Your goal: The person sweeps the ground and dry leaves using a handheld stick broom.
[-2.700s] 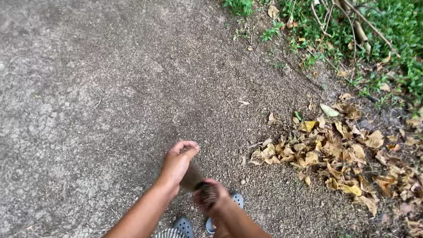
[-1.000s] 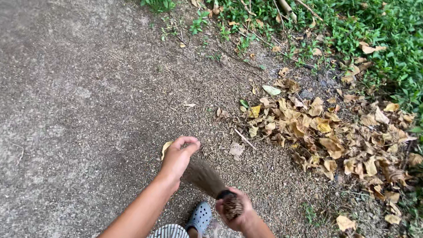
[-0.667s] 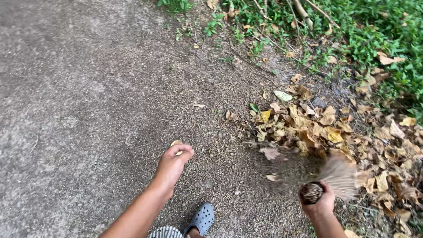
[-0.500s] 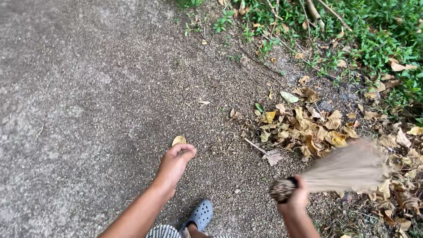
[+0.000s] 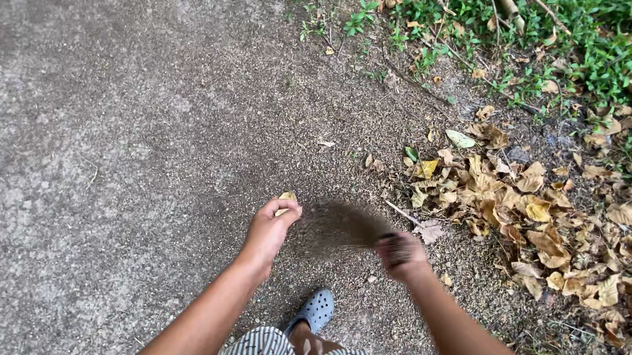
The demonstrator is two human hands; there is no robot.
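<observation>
Head view: right hand (image 5: 401, 255) is closed around the bound end of a short broom (image 5: 346, 229), motion-blurred; its bristles fan leftward over the gravel path (image 5: 118, 135), close to the left hand (image 5: 270, 231); left hand is loosely curled and holds nothing; a dry leaf pile (image 5: 520, 205) lies right of the broom, beside the grass verge (image 5: 591, 28); a grey clog (image 5: 316, 310) stands below.

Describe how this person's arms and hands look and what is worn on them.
Both forearms are bare, with no sleeves, gloves, watch or rings visible. The left hand shows sharply; the right hand is motion-blurred. Lower down: striped clothing and a grey perforated clog.
</observation>
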